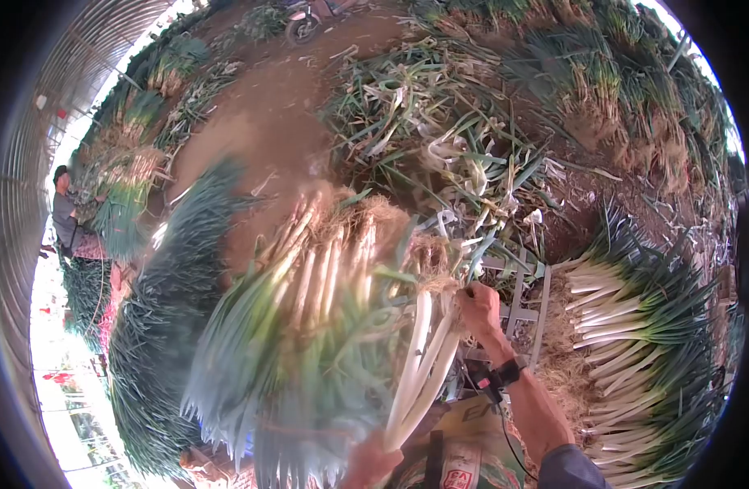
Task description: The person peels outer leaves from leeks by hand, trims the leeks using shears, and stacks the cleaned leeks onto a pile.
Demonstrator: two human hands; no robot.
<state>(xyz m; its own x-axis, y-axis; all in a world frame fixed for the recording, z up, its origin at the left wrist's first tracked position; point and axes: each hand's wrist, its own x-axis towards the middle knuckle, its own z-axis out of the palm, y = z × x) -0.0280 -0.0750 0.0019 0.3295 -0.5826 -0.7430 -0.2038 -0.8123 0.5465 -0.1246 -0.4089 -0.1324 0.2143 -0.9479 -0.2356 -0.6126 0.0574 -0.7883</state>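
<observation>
A few green onions (426, 359) with long white stalks stand slantwise in front of my body, root ends upward. My left hand (373, 464), blurred at the bottom edge, is closed around their lower part. At the root end, my right hand (476, 311) is closed in a pinch on the stalks, and a cabled band (503, 375) circles that wrist. Which strip or root the right fingertips hold is hidden. Just left lies a big bundle of untrimmed green onions (325, 277) with brown roots, its leaves smeared by motion.
Cleaned green onions (627, 350) lie in a row at the right. Beyond my hands is a heap of stripped leaves (439, 138) beside a pale metal frame (521, 301). More bundles (166, 326) line the left, where another person (71, 216) sits. A wheel (303, 28) shows far off.
</observation>
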